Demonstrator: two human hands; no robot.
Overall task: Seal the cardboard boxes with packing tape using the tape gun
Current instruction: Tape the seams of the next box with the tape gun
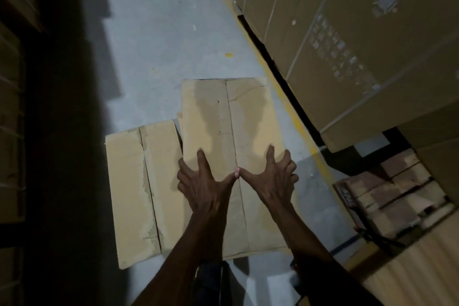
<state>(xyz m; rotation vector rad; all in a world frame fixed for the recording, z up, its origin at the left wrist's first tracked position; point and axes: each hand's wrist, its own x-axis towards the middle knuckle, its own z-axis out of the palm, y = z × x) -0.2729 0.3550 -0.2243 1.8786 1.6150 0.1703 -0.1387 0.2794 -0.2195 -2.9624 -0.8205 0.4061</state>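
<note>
Cardboard box under both hands (no legible print)

Two hands were in view, the left hand and the right hand, each with fingers spread on one box, along with two bare forearms. Two closed cardboard boxes lay side by side on the floor: the taller box under the hands and a lower box just beside it on the left. Each box showed one centre seam where two flaps met. One yellow line ran along the grey floor. At the right stood a stack of large cartons; their exact number could not be told. Dim cartons at the left edge were too dark to count.
</note>
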